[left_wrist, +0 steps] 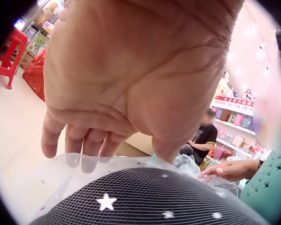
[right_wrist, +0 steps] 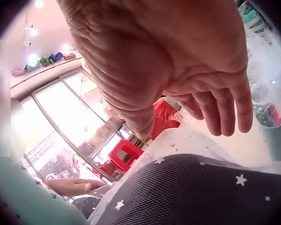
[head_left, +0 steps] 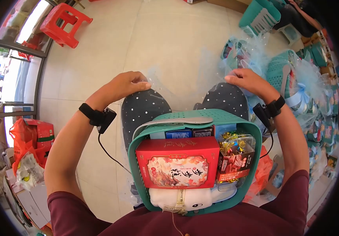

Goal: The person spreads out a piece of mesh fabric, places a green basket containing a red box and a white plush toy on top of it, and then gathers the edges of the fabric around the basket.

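Head view: your left hand (head_left: 128, 83) is beyond the teal basket (head_left: 226, 115) to its left, your right hand (head_left: 250, 82) beyond it to its right. Both hands are loosely open, fingers extended and thumbs apart; the left fingertips touch starred netting (left_wrist: 107, 185), draped over your knees beyond the basket. You can't tell whether the right touches it. Inside the basket lies a red box (head_left: 177, 147).

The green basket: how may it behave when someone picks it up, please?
The green basket is probably rather heavy, being packed so full. Its perforated walls look moulded, so it should stay stiff. The red box lies at the opening and might slide out if tilted.
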A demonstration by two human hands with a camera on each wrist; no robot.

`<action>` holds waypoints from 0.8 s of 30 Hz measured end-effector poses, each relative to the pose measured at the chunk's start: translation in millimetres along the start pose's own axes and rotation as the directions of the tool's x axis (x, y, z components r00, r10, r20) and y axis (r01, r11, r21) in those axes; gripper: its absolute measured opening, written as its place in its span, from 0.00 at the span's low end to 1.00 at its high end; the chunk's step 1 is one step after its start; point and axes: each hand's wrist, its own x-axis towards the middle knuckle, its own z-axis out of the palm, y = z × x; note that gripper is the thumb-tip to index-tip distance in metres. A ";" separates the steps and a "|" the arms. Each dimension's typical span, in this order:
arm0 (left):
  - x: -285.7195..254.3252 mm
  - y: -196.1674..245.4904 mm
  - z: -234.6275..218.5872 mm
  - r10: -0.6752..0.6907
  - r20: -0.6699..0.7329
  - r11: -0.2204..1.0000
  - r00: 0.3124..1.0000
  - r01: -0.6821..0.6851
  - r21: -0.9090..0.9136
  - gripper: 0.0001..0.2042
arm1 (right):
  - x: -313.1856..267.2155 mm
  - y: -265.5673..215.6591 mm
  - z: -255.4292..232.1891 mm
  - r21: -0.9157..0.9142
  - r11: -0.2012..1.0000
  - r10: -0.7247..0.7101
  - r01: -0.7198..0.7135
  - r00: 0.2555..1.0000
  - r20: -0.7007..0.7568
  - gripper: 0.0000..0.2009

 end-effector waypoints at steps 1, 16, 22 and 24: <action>2.2 -0.3 -1.0 0.029 0.052 0.999 0.998 -0.027 -0.042 0.16 | 3.8 6.9 2.8 0.046 0.999 -0.013 0.012 1.000 0.016 0.19; -71.7 44.2 -0.8 0.400 -0.506 0.905 0.764 -0.418 0.084 0.08 | -67.0 -29.9 -3.6 0.349 0.876 -0.162 0.331 0.886 -0.434 0.10; -107.0 58.5 9.7 0.505 -0.479 0.860 0.717 -0.462 0.216 0.07 | -106.3 -38.2 0.6 0.317 0.893 -0.143 0.320 0.870 -0.472 0.09; -113.9 58.3 15.0 0.461 -0.508 0.884 0.728 -0.424 0.195 0.06 | -115.4 -37.4 4.9 0.331 0.882 -0.146 0.334 0.863 -0.484 0.09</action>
